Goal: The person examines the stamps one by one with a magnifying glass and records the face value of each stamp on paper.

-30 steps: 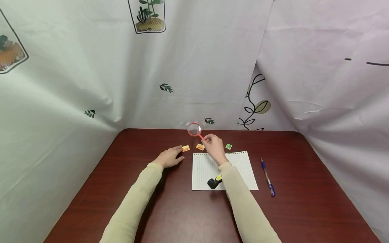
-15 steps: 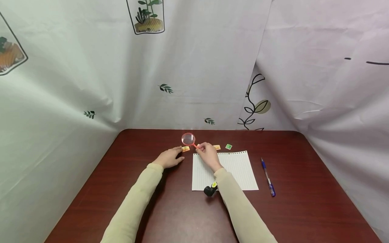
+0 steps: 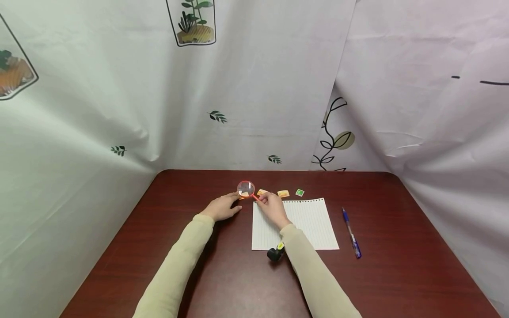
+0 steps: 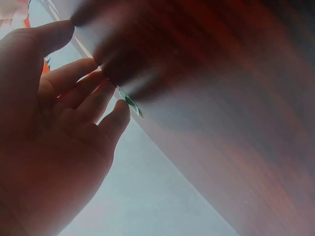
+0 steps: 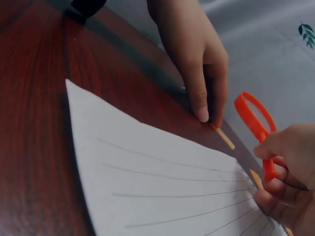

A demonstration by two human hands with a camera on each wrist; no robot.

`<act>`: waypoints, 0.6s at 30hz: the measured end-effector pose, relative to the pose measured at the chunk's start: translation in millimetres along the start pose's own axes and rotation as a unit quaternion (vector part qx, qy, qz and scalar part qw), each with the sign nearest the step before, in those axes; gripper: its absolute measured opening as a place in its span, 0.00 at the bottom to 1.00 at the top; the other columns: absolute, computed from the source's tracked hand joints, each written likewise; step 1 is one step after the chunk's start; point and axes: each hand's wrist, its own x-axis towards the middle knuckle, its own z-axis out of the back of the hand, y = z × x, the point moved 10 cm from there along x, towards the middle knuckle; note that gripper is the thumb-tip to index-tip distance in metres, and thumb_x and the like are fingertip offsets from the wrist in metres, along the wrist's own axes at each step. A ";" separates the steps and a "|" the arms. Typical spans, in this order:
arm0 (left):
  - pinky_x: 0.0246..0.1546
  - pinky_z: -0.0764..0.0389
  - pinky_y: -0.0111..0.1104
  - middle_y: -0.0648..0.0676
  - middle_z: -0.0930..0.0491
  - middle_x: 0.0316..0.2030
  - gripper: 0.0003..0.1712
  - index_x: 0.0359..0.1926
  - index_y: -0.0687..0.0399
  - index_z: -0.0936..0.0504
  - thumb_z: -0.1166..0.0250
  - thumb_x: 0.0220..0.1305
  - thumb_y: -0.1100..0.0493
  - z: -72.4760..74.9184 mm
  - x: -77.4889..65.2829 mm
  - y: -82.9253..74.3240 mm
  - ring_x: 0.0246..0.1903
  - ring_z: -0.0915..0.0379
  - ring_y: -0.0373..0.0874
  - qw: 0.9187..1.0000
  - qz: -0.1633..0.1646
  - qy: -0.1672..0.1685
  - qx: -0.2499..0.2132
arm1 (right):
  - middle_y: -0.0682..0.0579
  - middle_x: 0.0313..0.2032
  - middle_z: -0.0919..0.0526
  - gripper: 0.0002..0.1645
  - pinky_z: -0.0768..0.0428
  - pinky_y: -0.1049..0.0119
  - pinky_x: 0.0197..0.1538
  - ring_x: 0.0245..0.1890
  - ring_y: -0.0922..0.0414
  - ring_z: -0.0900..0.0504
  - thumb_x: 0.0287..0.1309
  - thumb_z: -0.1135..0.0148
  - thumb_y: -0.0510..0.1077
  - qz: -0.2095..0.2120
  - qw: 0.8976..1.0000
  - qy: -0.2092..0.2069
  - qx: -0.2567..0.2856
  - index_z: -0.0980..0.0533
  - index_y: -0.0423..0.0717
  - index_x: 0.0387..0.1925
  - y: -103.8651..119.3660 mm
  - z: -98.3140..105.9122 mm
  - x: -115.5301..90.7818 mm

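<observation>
My right hand (image 3: 272, 209) pinches the thin handle of a small orange-red magnifying glass (image 3: 246, 189). Its round lens hangs over an orange postage stamp (image 3: 244, 197), clear of the table in the right wrist view. My left hand (image 3: 221, 207) rests on the table with fingers extended, its fingertips at that stamp's left edge. In the left wrist view, a green stamp (image 4: 130, 102) shows by the little finger. Further right, a second orange stamp (image 3: 261, 192) and a third orange stamp (image 3: 283, 193) lie in a row with a green stamp (image 3: 300, 192).
A lined sheet of paper (image 3: 310, 225) with a punched top edge lies under my right forearm. To its right lies a blue pen (image 3: 351, 233). A black wrist camera (image 3: 275, 252) sticks out from my right sleeve. White patterned cloth (image 3: 254, 88) hangs behind the reddish-brown table (image 3: 230, 274).
My right hand has moved left and toward me with the magnifying glass, and the lens has come down over the leftmost orange stamp. My left hand has stayed in place.
</observation>
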 end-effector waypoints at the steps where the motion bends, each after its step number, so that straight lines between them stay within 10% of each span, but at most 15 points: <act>1: 0.65 0.31 0.51 0.61 0.32 0.70 0.32 0.69 0.63 0.28 0.38 0.72 0.49 0.7 -0.3 -0.4 0.68 0.34 0.58 1.000 0.000 -0.001 -0.001 | 0.51 0.27 0.20 0.06 0.25 0.67 0.34 0.27 0.60 0.25 0.60 0.30 0.38 0.001 1.000 0.001 -0.001 0.19 0.38 0.34 -0.3 -0.3 -0.6; 18: 0.66 0.32 0.51 0.62 0.32 0.70 0.32 0.69 0.64 0.28 0.40 0.73 0.48 0.1 1.6 -0.9 0.68 0.35 0.59 1.000 0.005 0.009 0.013 | 0.52 0.26 0.22 0.06 0.28 0.68 0.31 0.27 0.60 0.27 0.61 0.30 0.39 -0.013 1.000 0.022 -0.001 0.20 0.40 0.35 -5.6 -3.2 -4.3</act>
